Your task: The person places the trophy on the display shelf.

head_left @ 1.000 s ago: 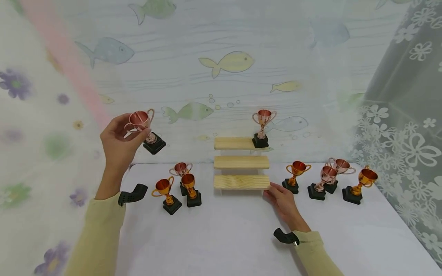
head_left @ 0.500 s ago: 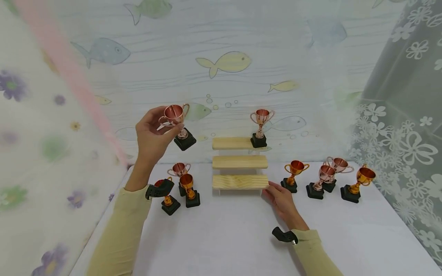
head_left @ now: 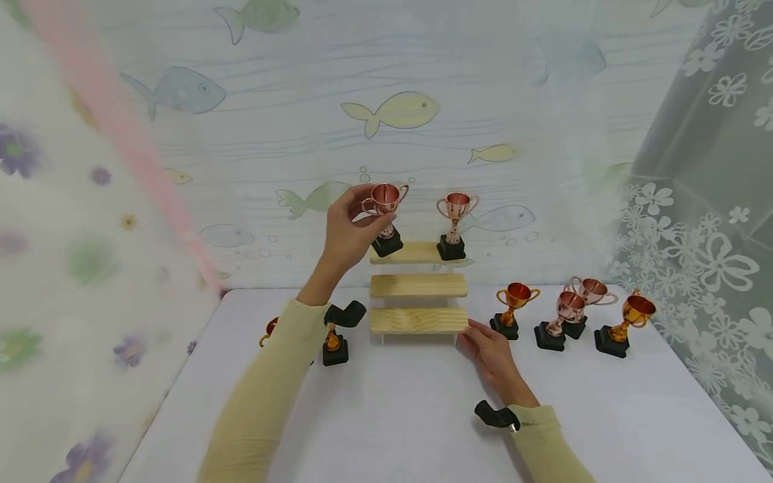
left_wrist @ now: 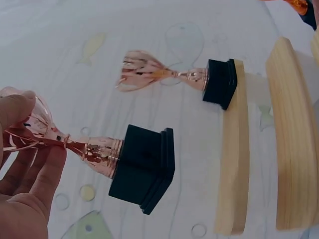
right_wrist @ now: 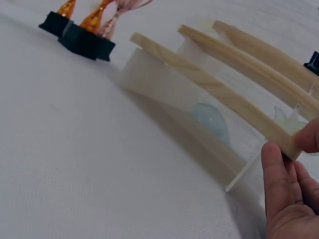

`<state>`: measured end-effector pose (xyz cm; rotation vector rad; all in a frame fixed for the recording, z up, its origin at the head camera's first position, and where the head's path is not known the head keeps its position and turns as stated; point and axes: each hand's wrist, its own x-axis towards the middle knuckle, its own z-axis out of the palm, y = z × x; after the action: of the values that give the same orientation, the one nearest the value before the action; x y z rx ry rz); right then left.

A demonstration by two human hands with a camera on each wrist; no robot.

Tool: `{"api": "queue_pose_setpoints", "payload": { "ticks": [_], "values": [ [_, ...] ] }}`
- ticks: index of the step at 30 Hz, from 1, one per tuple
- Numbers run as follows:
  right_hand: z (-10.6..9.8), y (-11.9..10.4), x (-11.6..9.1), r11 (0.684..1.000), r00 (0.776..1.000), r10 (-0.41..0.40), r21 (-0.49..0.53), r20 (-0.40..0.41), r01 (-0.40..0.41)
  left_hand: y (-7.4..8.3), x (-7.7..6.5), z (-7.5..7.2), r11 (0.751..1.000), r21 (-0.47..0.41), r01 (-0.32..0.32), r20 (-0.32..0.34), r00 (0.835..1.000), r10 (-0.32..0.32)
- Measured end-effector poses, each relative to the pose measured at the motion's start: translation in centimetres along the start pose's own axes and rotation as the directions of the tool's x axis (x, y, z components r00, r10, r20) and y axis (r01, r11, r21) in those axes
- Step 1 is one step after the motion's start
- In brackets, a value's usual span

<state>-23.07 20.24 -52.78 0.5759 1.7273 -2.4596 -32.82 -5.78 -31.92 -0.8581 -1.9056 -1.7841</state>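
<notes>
My left hand [head_left: 347, 235] grips a rose-gold trophy cup [head_left: 385, 198] by its bowl, thumb in front and fingers behind. Its black base [left_wrist: 139, 167] hangs near the left end of the top shelf [head_left: 410, 253], with a gap showing between base and wood in the left wrist view. A matching rose-gold trophy [head_left: 457, 208] stands upright on that shelf's right end. Down at the right end of the bottom shelf [head_left: 417, 320], my right hand [head_left: 492, 352] pinches the wooden board, thumb on top and fingers beneath.
The three-step stand has a bare middle shelf [head_left: 417, 286] and clear side supports [right_wrist: 244, 167]. On the white table [head_left: 392, 416], several gold and rose-gold trophies stand at right, including a gold trophy [head_left: 516, 296]. Another gold trophy [head_left: 334, 343] stands at left, partly behind my left arm.
My left hand has carried the rose-gold trophy rightward from the far left to the top shelf's left end. The right hand has stayed on the bottom shelf.
</notes>
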Motion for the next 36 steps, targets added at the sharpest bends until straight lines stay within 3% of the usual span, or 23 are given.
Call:
{"api": "queue_pose_setpoints", "payload": {
  "ticks": [8,16,26,36],
  "values": [
    [-0.1,0.3,0.2,1.000,1.000,-0.023,0.011,0.011,0.023,-2.9,1.5,3.8,0.986,0.108,0.128,0.102,0.985,-0.139],
    [0.1,0.4,-0.1,0.999,0.999,-0.040,0.007,0.015,0.040,-4.8,1.5,5.8,0.964,0.167,0.205,0.107,0.969,-0.225],
    [-0.1,0.5,0.0,0.999,0.999,-0.037,0.011,0.001,0.037,-5.8,1.6,6.4,0.953,0.213,0.214,0.091,0.967,-0.237],
    [-0.2,0.5,-0.1,0.999,0.999,-0.031,0.009,0.012,0.031,-6.2,1.9,6.2,0.957,0.168,0.237,0.104,0.961,-0.256]
  ]
}}
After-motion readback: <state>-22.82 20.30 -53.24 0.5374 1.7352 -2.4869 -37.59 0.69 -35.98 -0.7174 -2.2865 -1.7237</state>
